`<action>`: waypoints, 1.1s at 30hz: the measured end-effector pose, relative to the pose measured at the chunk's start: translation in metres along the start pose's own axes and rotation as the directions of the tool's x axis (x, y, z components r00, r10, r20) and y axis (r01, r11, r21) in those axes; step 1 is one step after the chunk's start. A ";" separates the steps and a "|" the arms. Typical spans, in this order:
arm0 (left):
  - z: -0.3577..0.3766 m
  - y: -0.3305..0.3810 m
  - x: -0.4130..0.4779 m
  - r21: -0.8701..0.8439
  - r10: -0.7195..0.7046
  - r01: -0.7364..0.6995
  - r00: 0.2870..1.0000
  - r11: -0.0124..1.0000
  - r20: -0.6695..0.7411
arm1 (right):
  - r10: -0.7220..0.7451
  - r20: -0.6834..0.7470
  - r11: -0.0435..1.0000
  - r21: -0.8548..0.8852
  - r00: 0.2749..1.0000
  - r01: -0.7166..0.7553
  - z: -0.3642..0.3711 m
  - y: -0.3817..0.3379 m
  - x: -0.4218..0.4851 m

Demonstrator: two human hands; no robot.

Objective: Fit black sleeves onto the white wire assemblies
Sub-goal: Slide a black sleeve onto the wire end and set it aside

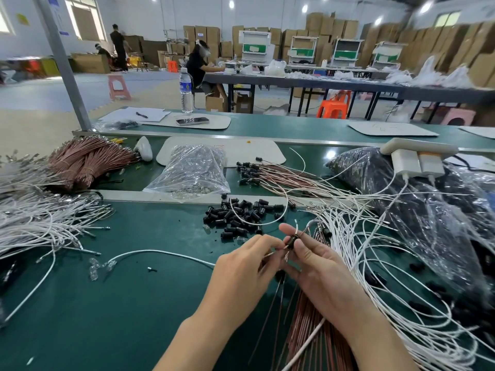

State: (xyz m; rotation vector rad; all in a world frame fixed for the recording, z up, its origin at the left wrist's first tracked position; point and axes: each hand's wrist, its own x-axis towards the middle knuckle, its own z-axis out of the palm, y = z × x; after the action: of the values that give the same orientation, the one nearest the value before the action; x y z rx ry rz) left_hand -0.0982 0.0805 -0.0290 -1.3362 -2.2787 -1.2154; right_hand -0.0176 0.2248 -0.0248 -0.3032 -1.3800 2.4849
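Head view. Pinches one black sleeve (292,241) between thumb and curled fingers (300,249) of right hand (318,266), lifted off the bench. Pinches a thin white wire (268,254) in left hand (242,266), fingertips narrow, aimed at the sleeve's lower end. Shows a white stub (296,223) just above the right thumb. Cannot tell how far the sleeve is seated, as the fingers hide it.

Risks, as a judgement:
- Could kink the wire if pushed off-axis into the sleeve.
- Could lose the sleeve from so small a pinch and drop it into the loose sleeve pile (241,214) just beyond the fingertips.
- Could snag the tangled white wire assemblies (375,250) right of the right fingers.
- Could pick up a copper-coloured wire (302,330) by mistake, with that bundle under the right wrist.

Surface: green bench mat (120,303) below both hands, more white wires (34,220) far left of the left fingers, and a clear bag (191,167) past the pile.

Room: big hall with stacked cartons (321,25), long tables, a seated person (198,65) and an orange stool (333,107).
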 end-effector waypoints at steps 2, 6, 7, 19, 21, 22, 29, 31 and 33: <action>-0.003 -0.004 0.001 0.031 -0.015 0.015 1.000 0.999 0.005 | -0.025 -0.050 0.999 0.035 0.998 0.027 -0.002 -0.002 0.001; -0.004 -0.008 0.002 0.053 -0.045 0.046 0.999 0.998 -0.013 | -0.054 -0.086 0.998 0.041 0.995 0.058 -0.004 -0.002 0.002; -0.004 -0.008 0.001 0.043 -0.045 0.046 0.999 0.998 -0.022 | -0.055 -0.078 0.998 0.008 0.995 0.056 -0.002 -0.001 0.002; -0.008 -0.011 0.004 0.073 -0.057 0.055 0.998 0.996 0.014 | -0.125 -0.110 0.990 0.045 0.986 0.131 0.000 -0.005 -0.003; -0.007 -0.005 0.004 0.084 -0.020 0.020 1.000 0.996 -0.004 | -0.092 -0.050 0.995 -0.036 0.994 0.090 0.006 0.000 -0.004; -0.006 -0.004 0.003 0.090 -0.003 0.004 1.000 0.996 -0.011 | -0.081 -0.028 0.995 -0.065 0.996 0.079 0.009 0.002 -0.004; -0.008 -0.013 0.005 0.104 -0.043 0.038 0.998 0.994 0.052 | -0.191 -0.194 0.955 0.192 0.962 0.228 -0.004 -0.012 -0.004; -0.008 -0.012 0.004 0.097 -0.027 0.025 0.999 0.995 0.024 | -0.179 -0.187 0.964 0.164 0.966 0.211 -0.006 -0.010 -0.004; -0.007 -0.007 0.004 0.090 0.003 -0.002 1.000 0.996 -0.011 | -0.134 -0.141 0.985 0.086 0.981 0.147 -0.001 -0.005 -0.004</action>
State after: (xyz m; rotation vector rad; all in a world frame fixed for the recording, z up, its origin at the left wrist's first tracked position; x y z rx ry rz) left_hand -0.1073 0.0762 -0.0261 -1.2967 -2.2943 -1.1032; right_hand -0.0130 0.2272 -0.0210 -0.3342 -1.1819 2.3601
